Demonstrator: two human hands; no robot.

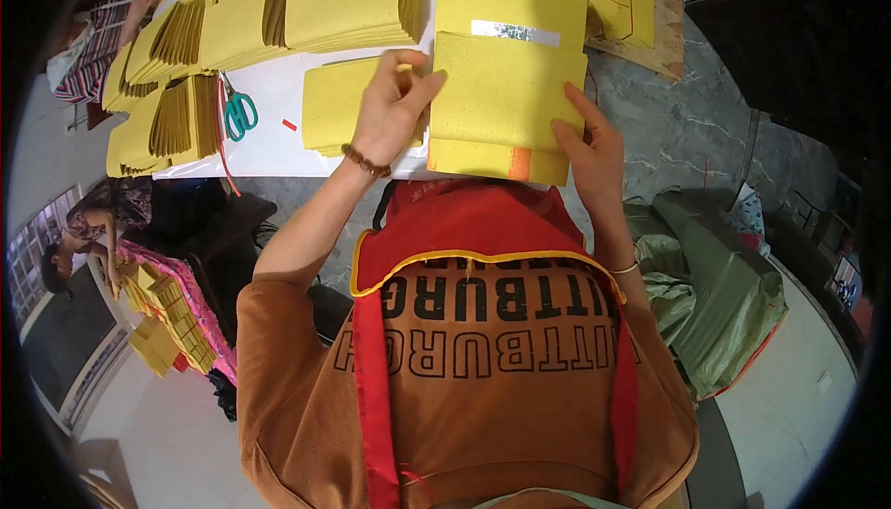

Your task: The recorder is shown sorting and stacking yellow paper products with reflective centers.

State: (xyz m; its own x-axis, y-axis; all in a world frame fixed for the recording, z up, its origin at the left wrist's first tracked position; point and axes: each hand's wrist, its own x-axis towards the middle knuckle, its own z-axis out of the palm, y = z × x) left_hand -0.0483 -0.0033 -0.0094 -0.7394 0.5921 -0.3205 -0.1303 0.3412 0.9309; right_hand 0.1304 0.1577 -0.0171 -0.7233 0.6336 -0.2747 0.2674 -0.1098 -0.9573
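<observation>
The person is standing at a white table [278, 101] and working on a stack of yellow paper sheets [506, 105] lying at the near edge, directly in front of the red apron [464, 231].

The left hand [394, 105] is resting on the upper left corner of the stack. Its thumb and fingers are pinched closed on the left edge of the top sheet. A beaded bracelet [367, 162] is sitting on that wrist.

The right hand [594, 152] is lying flat against the right edge of the same stack. Its fingers are extended and pressing on the paper; they are not closed around anything. A thin band [624, 269] is circling the right wrist.

The bottom sheet of the stack is showing an orange patch [520, 164] near the lower edge. Just beyond the stack, a further yellow sheet is carrying a silver foil strip [515, 33].

A lower pile of yellow sheets [334, 105] is lying just beside the left hand, partly under it. Larger bundles of folded yellow paper [278, 8] are covering the far and left parts of the table. Teal-handled scissors [239, 112] are lying between those bundles.

A green sack [724, 296] is sitting on the floor to the right. Another person [83, 240] is bending over more yellow bundles at the far left.
</observation>
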